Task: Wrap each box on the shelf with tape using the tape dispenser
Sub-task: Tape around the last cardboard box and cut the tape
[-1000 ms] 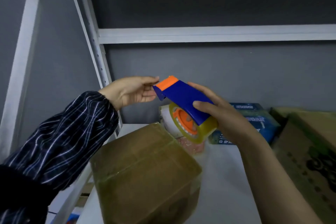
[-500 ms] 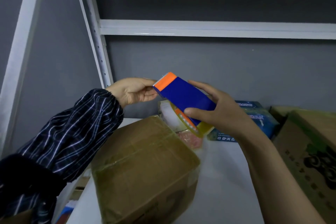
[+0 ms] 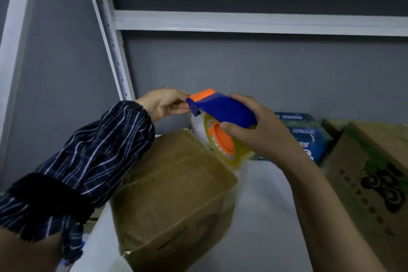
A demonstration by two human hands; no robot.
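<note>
My right hand (image 3: 262,132) grips a blue tape dispenser (image 3: 223,109) with an orange tip and an orange hub, loaded with a roll of clear yellowish tape (image 3: 229,150). It is held in the air above the far corner of a brown cardboard box (image 3: 174,192) that sits on the white shelf (image 3: 260,216) and looks covered in glossy tape. My left hand (image 3: 164,102) is at the dispenser's orange tip, its fingers pinched at the cutting end; the tape end itself is hidden there.
A second cardboard box (image 3: 375,174) with a dark print stands at the right. Blue tissue packs (image 3: 309,137) lie at the back against the grey wall. A white roll (image 3: 197,126) sits behind the dispenser. A white upright (image 3: 114,51) and crossbar (image 3: 265,23) frame the shelf.
The dispenser has turned a little in my right hand, so the orange hub and tape roll face me again. Both hands stay in nearly the same place above the box.
</note>
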